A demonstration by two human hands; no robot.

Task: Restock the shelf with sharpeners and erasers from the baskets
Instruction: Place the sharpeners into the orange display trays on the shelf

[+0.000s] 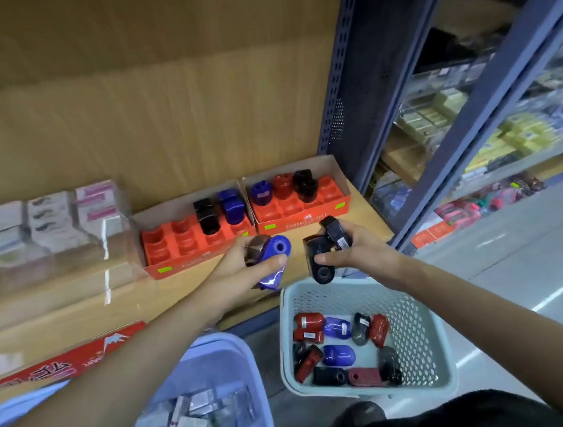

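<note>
A wooden shelf (164,293) in a shop aisle carries two orange trays, the left tray (173,244) and the right tray (307,210), both with empty sockets. Below stands a pale basket (417,320) of loose sharpeners (338,354). The left hand (234,269) grips a blue sharpener (273,252), its long axis pointing toward the left tray just ahead (its nearer target). The right hand (359,250) clasps black sharpeners (314,248) just below the right tray.

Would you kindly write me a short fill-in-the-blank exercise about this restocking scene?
1. The right hand holds sharpeners coloured ___.
2. On the shelf stand ___ orange trays.
3. The sharpener basket stands to the ___ of the eraser basket.
Missing words: black; two; right.
</note>
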